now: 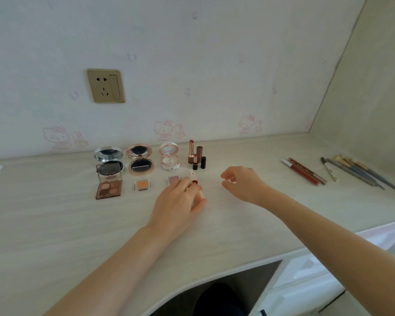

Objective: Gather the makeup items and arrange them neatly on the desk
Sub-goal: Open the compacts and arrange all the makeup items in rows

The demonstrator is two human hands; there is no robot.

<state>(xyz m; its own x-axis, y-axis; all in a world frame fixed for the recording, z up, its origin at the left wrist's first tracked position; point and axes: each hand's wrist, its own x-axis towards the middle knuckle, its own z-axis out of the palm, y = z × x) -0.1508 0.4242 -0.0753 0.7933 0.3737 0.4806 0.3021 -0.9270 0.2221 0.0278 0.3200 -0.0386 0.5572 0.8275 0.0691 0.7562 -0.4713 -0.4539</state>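
Makeup items sit in rows on the pale wood-grain desk point(237, 224) near the wall. We reach both bare forearms forward over it. Our left hand point(178, 199) lies palm down with its fingers curled round a small lipstick point(193, 177), which has a white patterned case and a dark red tip and tilts toward the wall. Our right hand point(242, 182) hovers just beside it, fingers bent in a loose claw and grasping nothing.

Three round compacts stand open with their lids up: a silver one point(108, 159), a rose-gold one point(140, 161) with a dark pan inside, and a pale pink one point(169, 159). In front lie a square eyeshadow palette point(109, 187) holding four brown and pink pans, a small orange pan point(142, 185) and a mauve pan point(174, 179) partly hidden by our fingers. Two uncapped lipsticks stand upright with their caps point(197, 156) by the pink compact. Well apart to the right, slim pencils point(306, 173) and brushes point(360, 173) lie side by side
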